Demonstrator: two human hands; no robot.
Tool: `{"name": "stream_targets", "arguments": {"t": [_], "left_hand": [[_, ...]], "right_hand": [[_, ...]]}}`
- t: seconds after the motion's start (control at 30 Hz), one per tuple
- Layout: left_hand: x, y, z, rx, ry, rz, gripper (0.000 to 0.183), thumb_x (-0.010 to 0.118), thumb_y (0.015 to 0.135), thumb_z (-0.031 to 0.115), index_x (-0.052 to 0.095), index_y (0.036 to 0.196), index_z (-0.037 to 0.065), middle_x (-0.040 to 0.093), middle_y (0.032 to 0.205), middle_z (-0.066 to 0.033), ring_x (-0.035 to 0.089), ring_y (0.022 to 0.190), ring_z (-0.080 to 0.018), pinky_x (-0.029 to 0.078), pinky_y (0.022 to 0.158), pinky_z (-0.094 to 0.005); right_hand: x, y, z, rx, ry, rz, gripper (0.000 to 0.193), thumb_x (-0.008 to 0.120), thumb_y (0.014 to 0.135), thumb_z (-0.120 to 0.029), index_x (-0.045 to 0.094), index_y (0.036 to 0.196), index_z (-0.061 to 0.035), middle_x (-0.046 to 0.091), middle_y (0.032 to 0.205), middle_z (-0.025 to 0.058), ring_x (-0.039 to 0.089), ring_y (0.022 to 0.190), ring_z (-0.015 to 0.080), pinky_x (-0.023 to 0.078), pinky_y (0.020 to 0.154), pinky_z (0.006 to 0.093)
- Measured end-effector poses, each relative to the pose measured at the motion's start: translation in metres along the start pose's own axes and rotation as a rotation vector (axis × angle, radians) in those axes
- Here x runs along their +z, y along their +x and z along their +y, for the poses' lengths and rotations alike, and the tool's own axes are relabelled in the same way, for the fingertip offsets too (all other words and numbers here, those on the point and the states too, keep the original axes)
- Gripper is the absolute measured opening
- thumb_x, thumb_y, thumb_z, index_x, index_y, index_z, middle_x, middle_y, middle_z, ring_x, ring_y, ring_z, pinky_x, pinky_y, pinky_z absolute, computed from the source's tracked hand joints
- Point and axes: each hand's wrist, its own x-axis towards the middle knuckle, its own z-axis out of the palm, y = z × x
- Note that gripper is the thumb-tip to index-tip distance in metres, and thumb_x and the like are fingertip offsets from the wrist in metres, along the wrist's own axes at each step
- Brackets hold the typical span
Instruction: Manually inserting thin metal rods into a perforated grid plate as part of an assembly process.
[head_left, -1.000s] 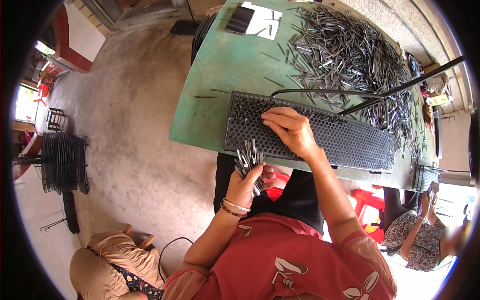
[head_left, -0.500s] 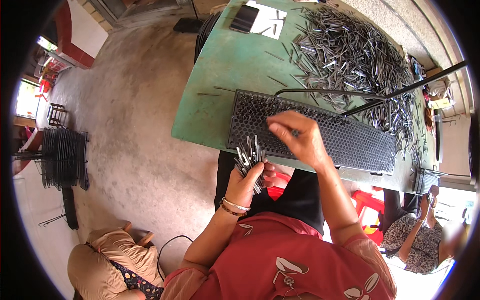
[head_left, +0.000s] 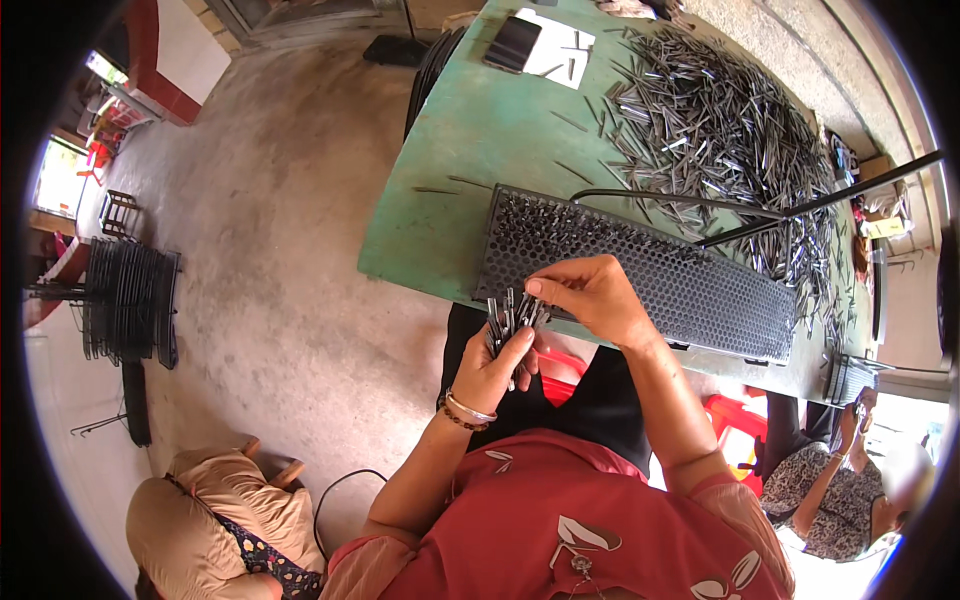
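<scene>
My left hand is closed round a bundle of thin metal pcs, their tips fanned up, just off the near edge of the desk. My right hand is over at the bundle's right side, thumb and fingertips nearly together by the tips; can't tell if it's got hold of a pc yet or is only touching. Behind the hands, the perforated black tray lies along the near side of the desk; its far-left part is crowded w/ upright pcs, while lots of holes nearer me and to the right look bare. Loose pile of similar pcs is on the far right, w/ a few strays to the left of it. So the step in hand is prob picking pcs off the bundle for the tray, which I'd call only part filled. Next move calls for a clean pinch on 1 pc, left grip snug so the rest don't slip, then lining its end up w/ a bare hole, tip down, w/o knocking the standing ones
</scene>
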Motion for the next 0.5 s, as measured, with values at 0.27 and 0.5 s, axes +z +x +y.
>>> {"name": "stream_targets", "arguments": {"t": [0.27, 0.5], "left_hand": [[-0.011, 0.002, 0.002, -0.013, -0.078, 0.076, 0.024, 0.054, 0.094, 0.024, 0.060, 0.089, 0.001, 0.062, 0.072, -0.0041, 0.051, 0.050, -0.0067, 0.040, 0.043, -0.0202], [-0.016, -0.001, 0.003, -0.044, -0.174, 0.138, 0.023, 0.054, 0.094, 0.023, 0.061, 0.094, 0.001, 0.062, 0.075, -0.0044, 0.052, 0.055, -0.0071, 0.041, 0.043, -0.0212]], "right_hand": [[0.006, 0.014, -0.001, -0.129, -0.014, 0.187, 0.021, 0.067, 0.086, -0.016, 0.069, 0.092, 0.0042, 0.067, 0.074, 0.0043, 0.057, 0.068, 0.0071, 0.047, 0.062, 0.0222], [0.008, 0.034, -0.012, -0.175, -0.063, 0.411, 0.023, 0.069, 0.085, -0.018, 0.069, 0.091, 0.0040, 0.066, 0.075, 0.0033, 0.057, 0.069, 0.0077, 0.046, 0.063, 0.0224]]}}
